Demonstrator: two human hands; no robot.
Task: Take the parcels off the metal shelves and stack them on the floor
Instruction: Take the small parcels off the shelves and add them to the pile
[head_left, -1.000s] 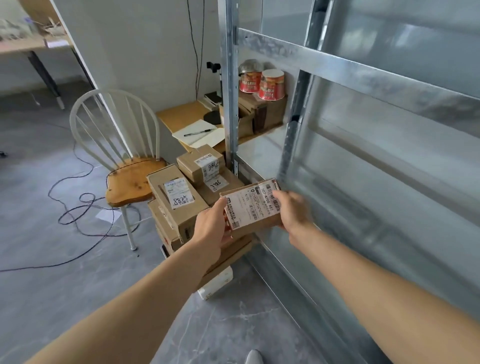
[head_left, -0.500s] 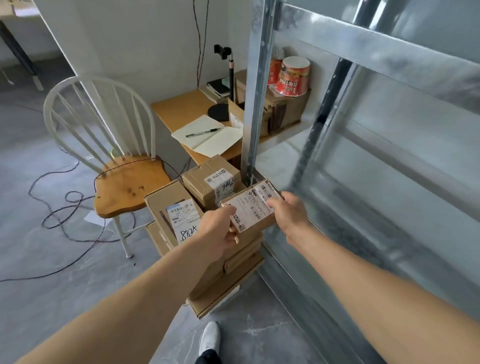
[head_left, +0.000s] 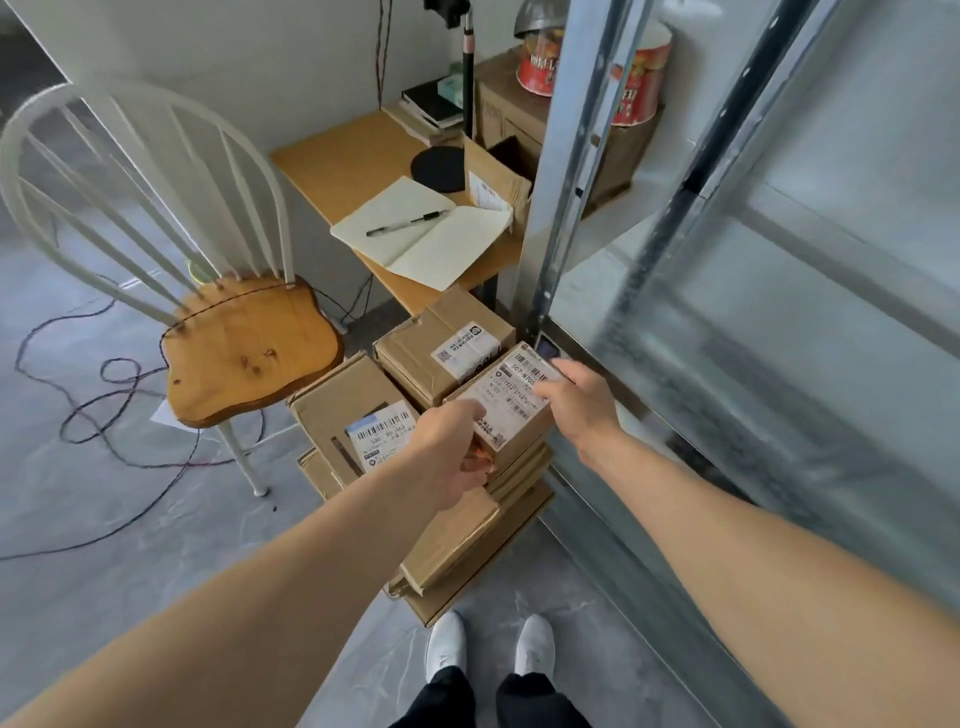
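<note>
A small brown parcel (head_left: 511, 400) with a white barcode label is held between both hands, right on top of the floor stack (head_left: 457, 535) of cardboard parcels. My left hand (head_left: 449, 452) grips its near left end. My right hand (head_left: 582, 405) holds its right side, thumb over the label. Two more labelled parcels lie on the stack, one (head_left: 358, 415) to the left and one (head_left: 447, 345) behind. The metal shelves (head_left: 727, 291) fill the right side, and the levels in view hold no parcels.
A white spindle chair with a wooden seat (head_left: 249, 348) stands left of the stack. Behind is a low wooden table (head_left: 343, 161) with an open notebook (head_left: 421, 234), pen and boxes. Cables (head_left: 104, 415) trail across the grey floor. My feet (head_left: 488, 649) are just before the stack.
Both hands have carried the parcel down from the shelf's edge onto the top of the stack. My view has tipped downward, so my feet now show.
</note>
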